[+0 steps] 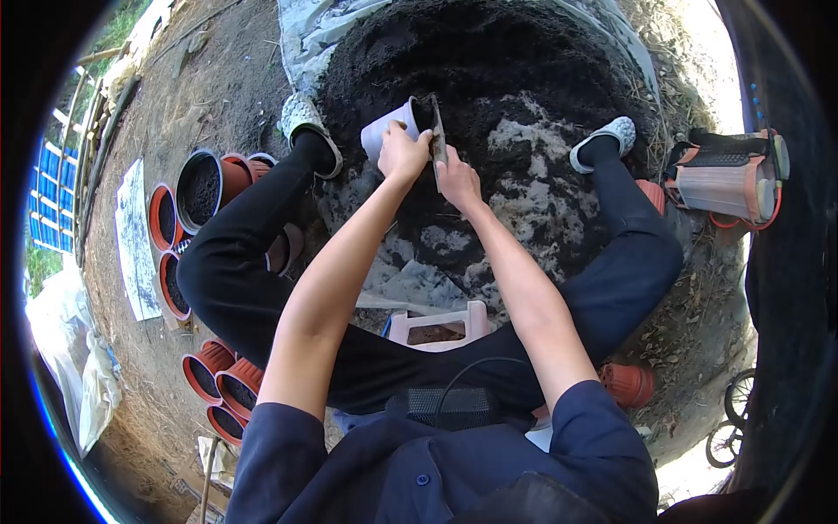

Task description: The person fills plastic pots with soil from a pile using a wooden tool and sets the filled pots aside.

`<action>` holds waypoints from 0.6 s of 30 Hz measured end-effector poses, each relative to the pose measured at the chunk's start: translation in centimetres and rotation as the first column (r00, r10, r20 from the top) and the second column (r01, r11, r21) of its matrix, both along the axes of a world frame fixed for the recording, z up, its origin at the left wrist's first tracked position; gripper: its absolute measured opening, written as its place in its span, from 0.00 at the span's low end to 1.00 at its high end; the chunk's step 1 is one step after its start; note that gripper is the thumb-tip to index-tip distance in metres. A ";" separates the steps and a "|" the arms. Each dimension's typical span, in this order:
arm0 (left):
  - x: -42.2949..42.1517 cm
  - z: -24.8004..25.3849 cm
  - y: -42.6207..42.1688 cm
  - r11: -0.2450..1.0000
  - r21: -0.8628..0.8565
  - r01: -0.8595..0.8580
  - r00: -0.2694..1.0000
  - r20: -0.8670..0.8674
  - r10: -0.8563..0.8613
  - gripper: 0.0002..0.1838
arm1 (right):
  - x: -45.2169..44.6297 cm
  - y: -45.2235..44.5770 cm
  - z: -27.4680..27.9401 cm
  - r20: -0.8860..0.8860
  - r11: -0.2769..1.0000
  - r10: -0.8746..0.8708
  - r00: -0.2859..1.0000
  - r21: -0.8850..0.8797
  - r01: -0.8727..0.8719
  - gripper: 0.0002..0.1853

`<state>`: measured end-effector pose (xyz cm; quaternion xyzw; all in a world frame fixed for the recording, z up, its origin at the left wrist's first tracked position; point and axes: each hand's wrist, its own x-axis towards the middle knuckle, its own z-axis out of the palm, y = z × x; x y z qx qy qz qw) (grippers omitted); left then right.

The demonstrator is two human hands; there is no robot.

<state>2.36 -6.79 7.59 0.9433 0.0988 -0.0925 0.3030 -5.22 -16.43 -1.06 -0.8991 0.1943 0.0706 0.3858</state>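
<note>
Tipped on its side above the soil, a pale lilac-white plant pot (384, 129) is gripped by my left hand (404, 154), with dark soil showing at its mouth. My right hand (459, 183) is closed around the lower end of a flat, narrow grey tool (437, 124), seen nearly edge-on. The tool stands right at the pot's open rim; whether it touches the rim I cannot tell. Beyond both hands spreads a heap of dark potting soil (489, 52), with paler patches nearer my legs.
Soil-filled terracotta-coloured pots and a larger grey-rimmed pot (200, 188) crowd my left side. A pale plastic stool (476, 323) is between my legs. To the right are a pinkish container with a dark top (720, 188) and stacked reddish pots (627, 385). A plastic sheet (305, 52) edges the heap.
</note>
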 end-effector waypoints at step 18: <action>6.3 -4.0 0.4 0.998 0.053 0.038 0.997 -0.072 -0.034 0.29 | 7.4 -13.7 -9.2 -0.177 0.915 -0.386 0.906 -0.197 0.351 0.16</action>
